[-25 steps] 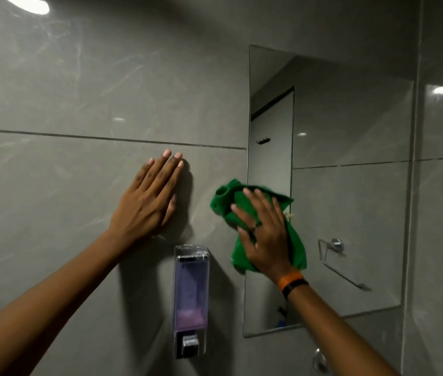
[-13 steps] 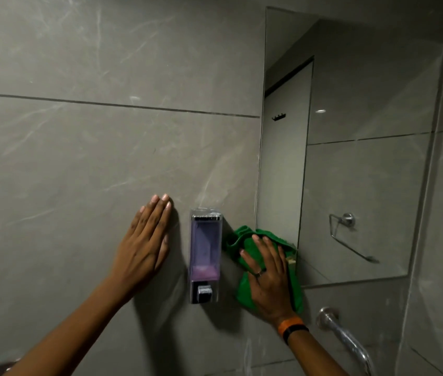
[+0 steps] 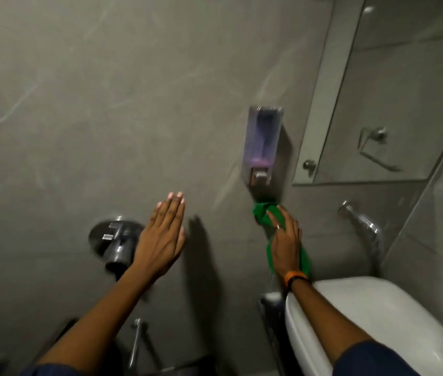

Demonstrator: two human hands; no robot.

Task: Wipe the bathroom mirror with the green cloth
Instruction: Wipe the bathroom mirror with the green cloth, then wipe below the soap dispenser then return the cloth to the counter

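The green cloth (image 3: 262, 213) is pressed against the grey tiled wall just below the soap dispenser, under my right hand (image 3: 285, 240), whose fingers lie flat over it. The frameless mirror (image 3: 394, 85) hangs at the upper right, well above and to the right of the cloth; the cloth does not touch it. My left hand (image 3: 160, 240) is held flat with fingers together, close to the wall at the left, holding nothing. An orange and a black band circle my right wrist.
A clear soap dispenser (image 3: 263, 142) with purple liquid is mounted left of the mirror. A chrome valve knob (image 3: 114, 240) sticks out beside my left hand. A chrome spout (image 3: 361, 223) and a white basin (image 3: 377, 321) sit at the lower right.
My right hand slid the cloth down off the mirror's lower left corner to the wall under the dispenser. My left hand dropped lower too. The view tilted downward, showing the basin.
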